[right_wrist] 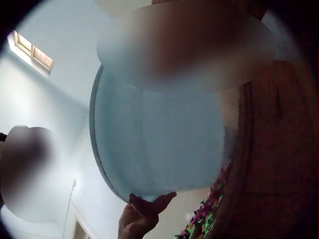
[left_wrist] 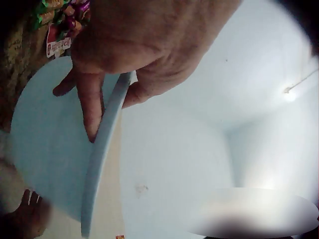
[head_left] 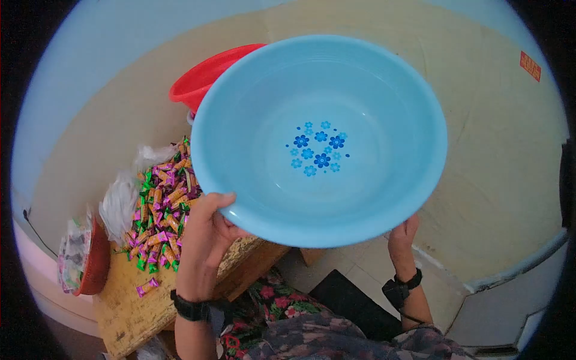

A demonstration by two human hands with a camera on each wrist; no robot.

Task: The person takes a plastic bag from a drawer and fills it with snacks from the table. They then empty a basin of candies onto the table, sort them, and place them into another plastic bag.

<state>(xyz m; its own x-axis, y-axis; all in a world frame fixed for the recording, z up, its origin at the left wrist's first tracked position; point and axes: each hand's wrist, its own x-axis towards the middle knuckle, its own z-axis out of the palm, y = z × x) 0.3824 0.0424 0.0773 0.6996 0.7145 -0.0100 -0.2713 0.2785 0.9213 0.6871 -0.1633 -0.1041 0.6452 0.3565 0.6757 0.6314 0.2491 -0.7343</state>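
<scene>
A large light-blue plastic basin [head_left: 252, 138] with blue flowers printed on its bottom is held up, its open side tilted toward the head camera. My left hand [head_left: 207, 234] grips its near left rim, thumb over the edge and fingers against the outer wall, as the left wrist view shows. At the lower right rim is my right hand [head_left: 403, 243], partly hidden behind the basin. Its fingers look extended toward the outer wall in the left wrist view. A blurred patch covers much of the right wrist view.
Many wrapped candies [head_left: 159, 210] lie heaped on a worn wooden table [head_left: 123, 312] at left, beside clear plastic bags [head_left: 119, 201]. A red basin [head_left: 198, 81] stands behind the blue one. A reddish-brown bowl [head_left: 96, 261] with packaging is at the table's left edge.
</scene>
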